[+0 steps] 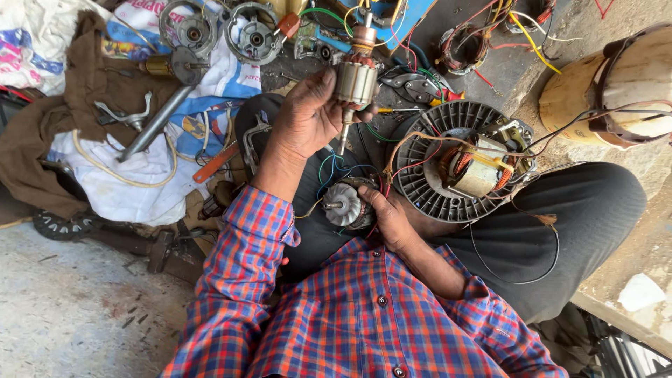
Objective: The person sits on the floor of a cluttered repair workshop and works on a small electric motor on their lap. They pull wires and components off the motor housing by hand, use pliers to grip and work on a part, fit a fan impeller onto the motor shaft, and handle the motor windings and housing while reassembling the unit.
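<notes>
While seated, person's left hand (308,115) clamped on motor rotor (355,78): ribbed steel cylinder, copper collar, thin shaft, held upright at 12 o'clock. Right hand (383,213) grips round metal motor end-piece (343,204) at centre, on lap. Black ribbed fan housing (427,178) with copper windings at 3 o'clock, resting on thigh.

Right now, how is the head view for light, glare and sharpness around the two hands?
Head view: even daylight, soft shadows. Left hand and its motor rotor are sharp; right hand on the small motor housing sits in lap shade. The pale drum and ground at right are glary; edges bend slightly.
</notes>
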